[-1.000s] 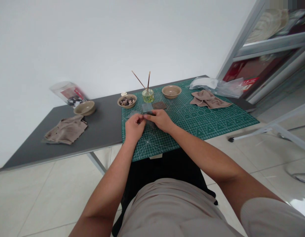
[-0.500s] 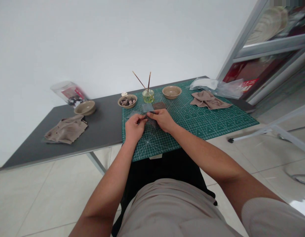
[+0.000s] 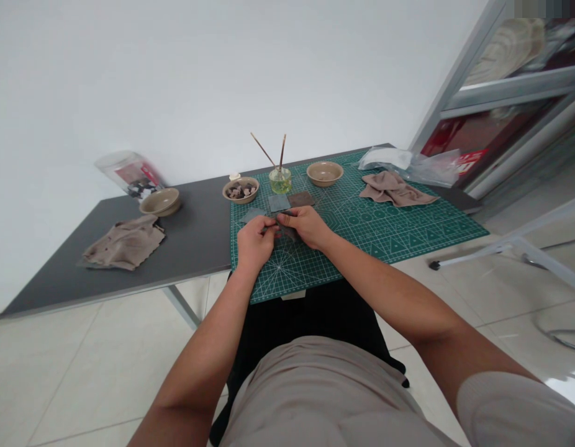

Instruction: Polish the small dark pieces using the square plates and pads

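Over the green cutting mat (image 3: 362, 230), my two hands meet with their fingertips nearly touching. My right hand (image 3: 312, 227) is closed on a thin dark grey sheet (image 3: 291, 233), which hangs below its thumb. The thumb and fingers of my left hand (image 3: 254, 243) are pinched together at the sheet's left end; whatever is between them is too small to make out. Just beyond the hands a grey-blue square (image 3: 279, 202) and a brown square (image 3: 302, 198) lie flat side by side. Another grey-blue piece (image 3: 253, 215) sits partly behind my left hand.
A bowl of dark and pinkish chunks (image 3: 241, 197), a glass jar (image 3: 280, 182) with two thin sticks and another bowl (image 3: 325, 179) stand at the back. Brown cloths (image 3: 124, 243) lie left, a brown cloth (image 3: 394, 189) and plastic bag (image 3: 411, 164) right. A bowl (image 3: 161, 203) stands beside a clear tub (image 3: 129, 174).
The dark sheet has tilted a little under my right hand, and less of it shows. Both hands stay in nearly the same place.
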